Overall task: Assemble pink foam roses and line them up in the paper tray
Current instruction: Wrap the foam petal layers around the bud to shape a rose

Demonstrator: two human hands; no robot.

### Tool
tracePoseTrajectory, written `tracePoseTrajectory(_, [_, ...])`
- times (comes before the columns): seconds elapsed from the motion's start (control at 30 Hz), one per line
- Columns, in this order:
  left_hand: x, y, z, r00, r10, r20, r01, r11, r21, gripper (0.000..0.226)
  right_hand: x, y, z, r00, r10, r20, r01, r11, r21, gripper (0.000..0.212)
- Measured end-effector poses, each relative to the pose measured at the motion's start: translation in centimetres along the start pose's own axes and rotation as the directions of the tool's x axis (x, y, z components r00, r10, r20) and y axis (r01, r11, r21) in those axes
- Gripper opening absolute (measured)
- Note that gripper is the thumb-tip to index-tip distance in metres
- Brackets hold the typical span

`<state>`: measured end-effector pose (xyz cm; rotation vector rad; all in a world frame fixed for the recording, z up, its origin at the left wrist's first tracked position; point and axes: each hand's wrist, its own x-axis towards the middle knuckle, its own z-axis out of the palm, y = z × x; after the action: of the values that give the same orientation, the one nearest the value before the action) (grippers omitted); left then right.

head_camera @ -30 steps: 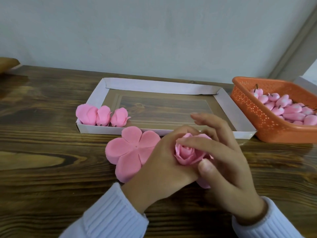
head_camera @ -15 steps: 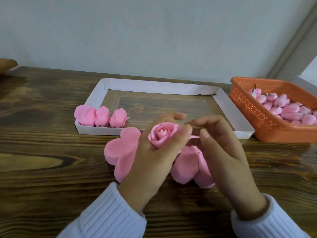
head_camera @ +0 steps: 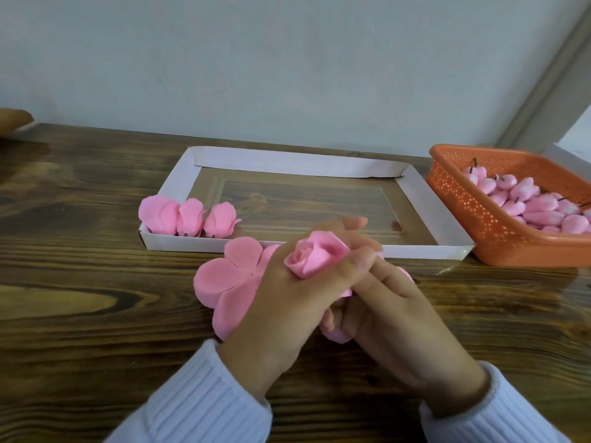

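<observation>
My left hand [head_camera: 281, 302] grips a pink foam rose [head_camera: 315, 255] with its bloom pointing up and away, just in front of the paper tray [head_camera: 345, 251]. My right hand [head_camera: 399, 327] lies under and beside it, fingers curled round the rose's lower petals [head_camera: 334, 335]. A flat stack of pink petal cut-outs [head_camera: 224, 276] lies on the table, partly hidden by my left hand. Three finished roses [head_camera: 188, 217] stand in a row in the tray's near left corner.
An orange plastic basket [head_camera: 473, 215] at the right holds several pink rose buds [head_camera: 537, 206] with dark stems. The white wall runs behind the wooden table [head_camera: 80, 298]. A brown object [head_camera: 14, 118] sits at the far left edge.
The rose rose from the table into my left hand and tilted up. My right hand slid from the bloom's side to beneath it, folding the loose lower petals inward.
</observation>
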<state>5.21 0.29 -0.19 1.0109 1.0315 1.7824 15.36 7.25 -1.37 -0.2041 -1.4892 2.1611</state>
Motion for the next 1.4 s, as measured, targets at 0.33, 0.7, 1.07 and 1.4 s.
tracePoseTrajectory(0.33, [-0.2, 0.3, 0.0, 1.0, -0.002, -0.004, 0.002, 0.998, 0.055, 0.016, 0.0, 0.1, 0.1, 0.998, 0.047, 0.049, -0.048, 0.999, 0.016, 0.039])
tracePoseTrajectory(0.7, [-0.2, 1.1, -0.6, 0.994, 0.093, 0.057, -0.1, 0.986, 0.136, 0.009, -0.3, 0.1, 1.0, 0.999, 0.043, 0.027, -0.042, 0.999, -0.031, 0.043])
tracePoseTrajectory(1.07, [1.0, 0.5, -0.6, 0.981, -0.063, -0.182, 0.008, 0.959, -0.284, 0.012, -0.7, -0.4, 1.4, 0.986, -0.125, -0.107, 0.027, 0.767, -0.641, 0.027])
tracePoseTrajectory(1.4, [1.5, 0.7, -1.4, 0.93, -0.148, -0.337, -0.04, 0.869, -0.493, 0.022, -0.7, 0.2, 2.4, 0.959, -0.198, -0.203, 0.038, 0.8, -0.599, 0.015])
